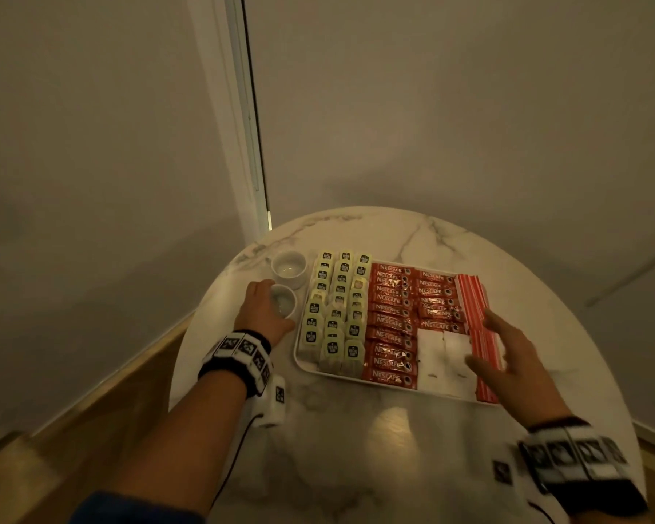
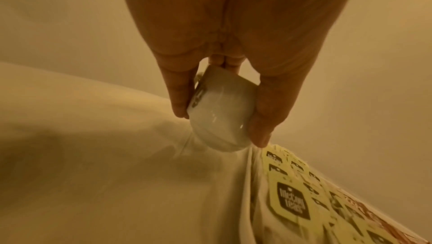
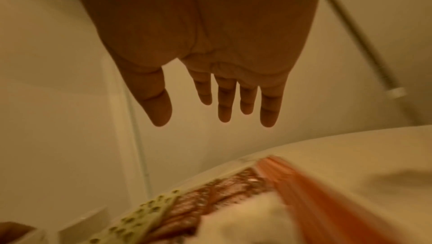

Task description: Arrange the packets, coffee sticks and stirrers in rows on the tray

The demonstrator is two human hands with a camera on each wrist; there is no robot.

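Left grip [image 1: 262,311] curls its fingers and thumb round a small white ceramic cup [image 1: 283,301] that stands on the round marble-patterned desk [image 1: 356,440], just beside the left edge of the white rectangular tray [image 1: 306,366]; in my left wrist view the thumb and fingers [image 2: 181,98] clamp the same cup [image 2: 219,115] from both sides. My right grip [image 1: 507,357] hovers over the tray's right part with fingers spread and relaxed, holding nothing; the right wrist view shows the fingers [image 3: 225,103] straight and apart above the tray.

On the tray I see pale yellow-green tea packets [image 1: 335,308] with dark labels filling the left part in three columns, then red Nescafe coffee sticks [image 1: 392,323] in two columns, the second column [image 1: 437,300] shorter. White sachets [image 1: 441,357] lie in the near part below that short column. Red-and-white striped stirrers [image 1: 469,296] lie along the right edge, partly under my right grip.

A second white ceramic cup [image 1: 289,267] stands on the desk just behind the held one. Both wrists wear black-and-white patterned bands [image 1: 239,353]. A plain wall [image 1: 432,107] rises behind the desk.
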